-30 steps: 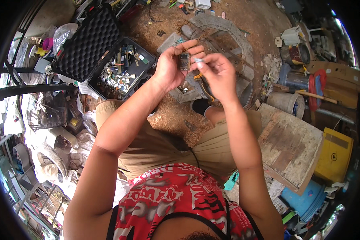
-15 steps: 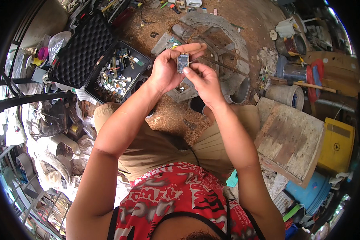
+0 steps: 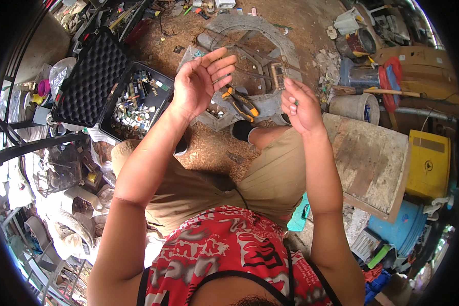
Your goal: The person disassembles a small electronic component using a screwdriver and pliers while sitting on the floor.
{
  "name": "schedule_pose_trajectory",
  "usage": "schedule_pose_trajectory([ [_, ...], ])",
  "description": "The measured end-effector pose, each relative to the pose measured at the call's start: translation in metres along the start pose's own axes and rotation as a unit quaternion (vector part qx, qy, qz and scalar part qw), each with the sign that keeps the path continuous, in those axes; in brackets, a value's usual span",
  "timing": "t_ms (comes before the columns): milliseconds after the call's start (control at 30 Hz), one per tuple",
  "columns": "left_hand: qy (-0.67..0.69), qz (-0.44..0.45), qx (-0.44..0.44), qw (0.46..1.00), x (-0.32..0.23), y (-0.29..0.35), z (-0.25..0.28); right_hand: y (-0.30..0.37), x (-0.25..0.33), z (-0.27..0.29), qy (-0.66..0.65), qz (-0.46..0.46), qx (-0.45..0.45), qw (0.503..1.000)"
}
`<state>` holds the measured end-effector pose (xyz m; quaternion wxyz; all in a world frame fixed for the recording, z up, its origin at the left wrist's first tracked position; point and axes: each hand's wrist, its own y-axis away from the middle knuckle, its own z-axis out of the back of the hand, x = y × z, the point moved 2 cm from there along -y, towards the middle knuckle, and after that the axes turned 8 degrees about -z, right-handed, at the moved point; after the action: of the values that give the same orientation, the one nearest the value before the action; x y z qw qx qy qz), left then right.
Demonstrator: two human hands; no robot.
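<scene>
My left hand [image 3: 200, 84] is raised with the palm showing and the fingers spread, holding nothing. Out to the right, my right hand [image 3: 300, 102] pinches a small rectangular circuit board [image 3: 277, 76] by its lower end, and the board stands up from the fingertips. Its fine detail is blurred. Between the two hands, below them, lies a pair of pliers [image 3: 241, 103] with yellow-and-black handles, at the inner edge of a grey polygonal frame [image 3: 229, 23] on the ground.
On the left an open black case [image 3: 115, 112] with a foam-lined lid holds many small boards and chips. A worn wooden board [image 3: 367, 163], a yellow panel [image 3: 428, 163], a blue container [image 3: 400, 227] and a white bucket [image 3: 357, 109] stand at the right.
My hands have parted. The right hand has carried the circuit board away to the right, while the left has let go and opened. The pliers have come into view between them.
</scene>
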<state>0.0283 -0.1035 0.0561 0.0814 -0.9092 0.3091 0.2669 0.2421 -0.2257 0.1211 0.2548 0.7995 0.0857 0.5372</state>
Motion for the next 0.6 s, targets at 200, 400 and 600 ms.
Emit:
schedule_pose_trajectory([
  [200, 0.000, 0.009, 0.021, 1.000, 0.004, -0.001, 0.000, 0.008, -0.015, -0.004, -0.170, -0.088, 0.097, 0.977],
  [400, -0.075, 0.030, 0.117, 0.990, 0.007, 0.007, -0.020, 0.005, -0.022, -0.030, -0.169, -0.113, 0.109, 0.973],
  [600, -0.072, 0.038, 0.166, 0.983, 0.010, 0.012, -0.018, 0.001, -0.025, -0.053, -0.079, -0.067, 0.066, 0.992],
])
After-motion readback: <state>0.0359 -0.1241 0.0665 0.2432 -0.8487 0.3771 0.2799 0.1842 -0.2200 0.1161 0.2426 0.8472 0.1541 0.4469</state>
